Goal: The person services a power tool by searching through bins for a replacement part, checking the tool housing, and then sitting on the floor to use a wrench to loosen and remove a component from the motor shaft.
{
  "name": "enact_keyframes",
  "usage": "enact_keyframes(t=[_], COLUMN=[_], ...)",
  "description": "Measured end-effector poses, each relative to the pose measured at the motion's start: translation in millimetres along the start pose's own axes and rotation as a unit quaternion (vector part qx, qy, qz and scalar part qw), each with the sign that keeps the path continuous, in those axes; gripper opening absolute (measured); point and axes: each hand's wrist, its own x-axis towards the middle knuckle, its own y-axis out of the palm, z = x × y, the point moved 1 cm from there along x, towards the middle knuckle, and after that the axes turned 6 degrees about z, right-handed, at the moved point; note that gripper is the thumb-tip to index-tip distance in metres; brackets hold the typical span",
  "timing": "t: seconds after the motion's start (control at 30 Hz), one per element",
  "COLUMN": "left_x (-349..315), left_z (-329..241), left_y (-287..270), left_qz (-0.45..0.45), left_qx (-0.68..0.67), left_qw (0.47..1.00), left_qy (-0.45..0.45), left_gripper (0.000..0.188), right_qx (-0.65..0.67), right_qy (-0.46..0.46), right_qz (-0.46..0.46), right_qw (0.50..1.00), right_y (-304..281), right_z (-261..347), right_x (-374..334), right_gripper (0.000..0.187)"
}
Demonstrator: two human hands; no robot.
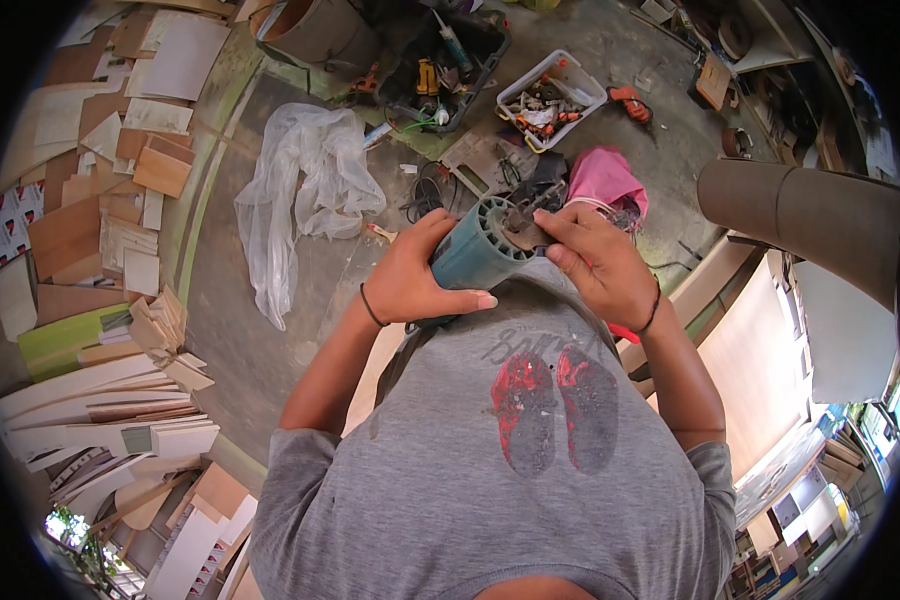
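Observation:
My left hand (410, 272) is wrapped round a teal cylindrical power tool motor housing (467, 250), its thumb lying along the near side. The housing is tilted, with a ring of vent slots at its upper right end. A dull grey-brown metal part (522, 230) sits at that end. My right hand (607, 262) has its thumb and fingers closed at the edge of this metal part, and its exact shape is partly hidden by the fingers. Both hands are close together in front of my grey shirt (510, 450).
Crumpled clear plastic sheeting (315, 180) lies on the floor ahead. Beyond it are a black tool box (490, 60), a white bin (590, 85) of tools, an orange tool (632, 103) and a pink bag (610, 178). Board offcuts (95, 240) are stacked left; a large brown roll (800, 220) stands right.

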Motion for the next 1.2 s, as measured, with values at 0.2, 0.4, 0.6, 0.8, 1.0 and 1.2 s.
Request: enact_keyframes(t=[0.2,0.4,0.6,0.8,1.0,1.2], left_x=[5,6,5,5,7,5], left_z=[11,10,8,7,4,0], left_y=[-3,0,-3,-6,-8,-6], left_qz=[0.020,0.010,0.032,0.065,0.097,0.080], left_qx=[-0.036,-0.073,-0.080,-0.041,-0.016,-0.005], left_qw=[0.999,0.997,0.995,0.991,0.988,0.992], left_qy=[-0.006,0.000,0.055,0.110,0.120,0.098], left_gripper=[0.068,0.065,0.067,0.069,0.067,0.066], right_qx=[0.033,0.028,-0.005,-0.008,-0.075,-0.015], right_qy=[0.037,0.028,0.025,-0.024,-0.096,-0.049], right_qz=[-0.016,-0.074,-0.034,-0.016,-0.007,0.008], right_qw=[0.999,0.996,0.999,1.000,0.993,0.999], right_y=[1,9,2,-8,-12,-5], right_z=[4,15,24,16,15,6], right_x=[0,-2,-6,-13,-2,-7], right_gripper=[0.034,0.035,0.033,0.033,0.032,0.034])
